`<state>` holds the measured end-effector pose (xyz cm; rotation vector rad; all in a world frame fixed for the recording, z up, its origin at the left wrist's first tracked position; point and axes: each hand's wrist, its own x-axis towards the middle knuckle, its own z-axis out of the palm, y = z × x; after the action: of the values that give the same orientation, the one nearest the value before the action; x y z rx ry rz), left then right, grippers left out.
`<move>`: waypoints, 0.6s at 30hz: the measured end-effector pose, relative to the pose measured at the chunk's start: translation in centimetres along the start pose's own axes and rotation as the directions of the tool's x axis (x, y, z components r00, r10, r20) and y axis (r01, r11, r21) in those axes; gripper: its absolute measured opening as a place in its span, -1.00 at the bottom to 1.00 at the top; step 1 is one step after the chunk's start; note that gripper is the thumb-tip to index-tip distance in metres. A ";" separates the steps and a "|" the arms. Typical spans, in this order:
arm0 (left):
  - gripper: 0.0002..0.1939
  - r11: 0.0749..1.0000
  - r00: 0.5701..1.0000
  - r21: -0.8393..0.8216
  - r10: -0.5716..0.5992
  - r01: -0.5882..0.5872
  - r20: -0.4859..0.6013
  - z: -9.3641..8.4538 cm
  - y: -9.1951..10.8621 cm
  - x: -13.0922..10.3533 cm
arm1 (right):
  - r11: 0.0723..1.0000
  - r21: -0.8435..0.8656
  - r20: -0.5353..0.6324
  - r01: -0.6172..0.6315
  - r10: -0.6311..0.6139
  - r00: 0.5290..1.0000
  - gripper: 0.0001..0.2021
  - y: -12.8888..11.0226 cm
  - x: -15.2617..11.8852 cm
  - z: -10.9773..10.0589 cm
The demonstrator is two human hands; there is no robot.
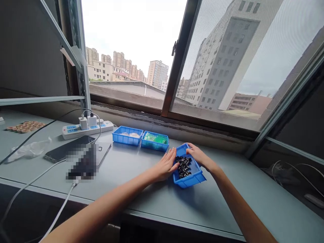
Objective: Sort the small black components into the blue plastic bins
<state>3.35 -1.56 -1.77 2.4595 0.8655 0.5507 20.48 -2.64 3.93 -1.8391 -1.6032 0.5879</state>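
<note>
A blue plastic bin (188,182) with many small black cylindrical parts (184,166) is tilted above the grey table, near the middle right. My right hand (197,155) grips its far right rim, fingers wrapped over the edge. Against the bin's left side lies my left hand (165,166), its fingers stretched out and the thumb over the near left rim. Behind and to the left stand two more blue bins: one holds green items (157,138), the other (126,138) pale items.
On the left of the table (126,167) are a white power strip (106,127) with plugs, a dark phone (68,148), a silver flat device (102,151), cables, a crumpled clear bag (31,149) and a pile of brown pieces (26,126). A window sill runs behind.
</note>
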 end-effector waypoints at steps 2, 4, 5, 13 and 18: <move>-0.34 1.000 1.000 0.008 0.011 -0.011 0.010 0.5 0.1 0.1 | 0.987 -0.152 -0.063 -0.060 0.051 0.997 -0.53 -0.6 -0.6 -0.3; -0.32 0.999 0.999 0.025 0.032 -0.032 0.015 1.0 0.1 0.3 | 0.949 -0.305 -0.092 -0.081 0.055 0.994 -0.53 -1.6 -1.3 -0.4; -0.30 0.998 0.999 0.040 0.040 -0.041 0.016 1.3 0.2 0.4 | 0.927 -0.368 -0.094 -0.070 0.038 0.995 -0.53 -2.2 -1.6 -0.4; -0.13 0.992 0.998 0.110 0.063 -0.061 -0.011 2.3 0.1 0.4 | 0.832 -0.546 -0.083 -0.093 0.057 0.995 -0.51 -5.2 -3.0 0.8; -0.22 0.992 0.999 0.117 0.053 -0.053 0.005 2.7 -0.1 0.5 | 0.810 -0.575 -0.085 -0.113 0.077 0.993 -0.56 -5.8 -3.3 0.9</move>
<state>5.01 -2.00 -3.86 2.5952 0.8556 0.5298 15.18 -5.34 7.14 -2.3592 -1.7876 0.0675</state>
